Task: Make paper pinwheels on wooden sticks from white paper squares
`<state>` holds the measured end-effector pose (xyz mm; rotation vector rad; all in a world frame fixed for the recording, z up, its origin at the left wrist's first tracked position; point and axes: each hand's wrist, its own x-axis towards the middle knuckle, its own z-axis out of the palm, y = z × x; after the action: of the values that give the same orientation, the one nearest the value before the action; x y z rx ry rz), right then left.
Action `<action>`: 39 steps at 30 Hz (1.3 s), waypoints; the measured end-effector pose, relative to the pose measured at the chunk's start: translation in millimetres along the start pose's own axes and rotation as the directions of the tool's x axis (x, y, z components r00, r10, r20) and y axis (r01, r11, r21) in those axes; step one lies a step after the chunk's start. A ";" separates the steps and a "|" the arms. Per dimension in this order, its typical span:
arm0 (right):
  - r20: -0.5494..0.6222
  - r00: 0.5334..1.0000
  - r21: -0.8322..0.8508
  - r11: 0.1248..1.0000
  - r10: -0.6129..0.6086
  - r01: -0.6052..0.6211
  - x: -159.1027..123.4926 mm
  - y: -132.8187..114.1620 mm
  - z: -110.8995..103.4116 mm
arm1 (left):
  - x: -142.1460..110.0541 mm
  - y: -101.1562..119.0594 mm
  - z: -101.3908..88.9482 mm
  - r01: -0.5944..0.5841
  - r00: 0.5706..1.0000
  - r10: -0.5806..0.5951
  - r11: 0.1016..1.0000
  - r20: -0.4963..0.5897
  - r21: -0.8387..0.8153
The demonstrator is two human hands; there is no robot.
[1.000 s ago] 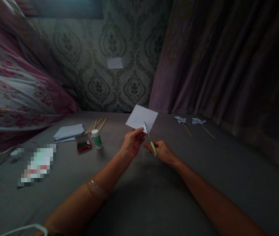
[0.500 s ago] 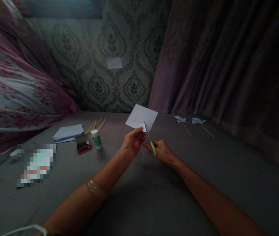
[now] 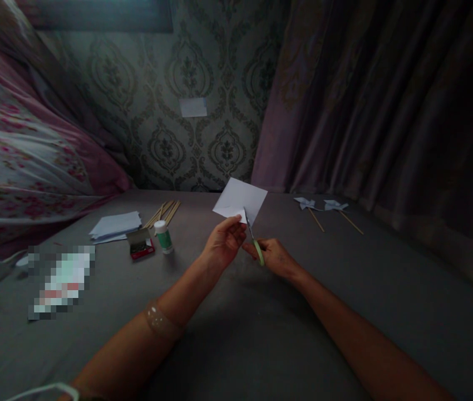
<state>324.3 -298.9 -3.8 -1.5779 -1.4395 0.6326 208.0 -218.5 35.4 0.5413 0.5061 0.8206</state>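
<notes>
My left hand [image 3: 225,243] pinches the near corner of a white square of paper [image 3: 240,199] and holds it up above the grey surface [image 3: 236,334]. In my right hand [image 3: 275,257] is a pair of green-handled scissors [image 3: 254,240], fingers closed round the handles. The blades point up into the paper's lower corner, right beside my left thumb. A clear bangle sits on my left forearm.
To the left lie a stack of white paper [image 3: 115,225], several wooden sticks [image 3: 164,212], a small white-capped bottle [image 3: 163,236] and an open red box [image 3: 142,244]. Two paper pinwheels on sticks [image 3: 322,209] lie at right by the curtain. A floral pillow and cables fill the left side.
The scissors have edged slightly further into the paper's corner; both hands stay almost in place.
</notes>
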 end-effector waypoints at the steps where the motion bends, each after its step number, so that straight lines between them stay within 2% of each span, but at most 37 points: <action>1: 0.006 1.000 -0.001 1.000 0.006 -0.006 0.1 0.0 0.1 | 0.1 -0.6 -0.1 -0.004 1.000 0.004 1.000 -0.001 0.012; 5: 0.039 0.998 -0.003 0.999 0.045 -0.045 0.0 0.2 0.0 | 1.0 -5.0 -1.8 -0.052 0.998 0.054 0.996 -0.025 0.068; 9: 0.078 0.996 -0.009 0.999 0.031 -0.031 -1.3 0.2 0.0 | 2.6 -7.9 -4.9 -0.120 0.992 0.123 0.988 -0.023 0.101; 17: 0.191 0.979 -0.073 0.996 0.070 -0.057 -0.5 8.7 -2.0 | 13.4 -3.2 -14.4 -0.223 0.971 0.230 0.970 -0.065 0.097; 21: 0.203 0.975 -0.063 0.995 0.088 -0.077 0.2 13.1 -6.9 | 20.6 -1.9 -20.3 -0.264 0.957 0.274 0.960 -0.099 0.097; 24: 0.101 0.988 -0.043 0.993 0.114 -0.110 2.1 14.1 -11.8 | 23.8 -4.1 -23.7 -0.263 0.953 0.274 0.960 -0.128 0.096; 27: -0.107 0.987 0.025 0.993 0.121 -0.119 5.5 14.8 -16.7 | 24.9 -9.1 -26.4 -0.222 0.961 0.238 0.967 -0.141 0.121; 30: -0.304 0.940 0.158 0.981 0.156 -0.112 8.7 16.8 -21.8 | 25.2 -14.9 -29.2 -0.180 0.973 0.203 0.966 -0.110 0.188; 32: -0.395 0.905 0.233 0.970 0.161 -0.071 10.4 18.9 -25.4 | 25.0 -18.1 -31.0 -0.173 0.978 0.196 0.956 -0.075 0.235; 34: -0.432 0.888 0.299 0.954 0.159 -0.025 11.7 21.3 -28.6 | 24.4 -20.3 -32.4 -0.175 0.980 0.194 0.946 -0.047 0.272; 39: -0.416 0.890 0.423 0.906 0.186 0.008 14.3 22.5 -32.1 | 23.1 -23.2 -34.8 -0.160 0.985 0.171 0.931 -0.004 0.327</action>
<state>365.5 -292.3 -4.9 -1.3399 -0.8217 0.5377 212.8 -204.7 -10.1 0.8870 0.6381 0.9137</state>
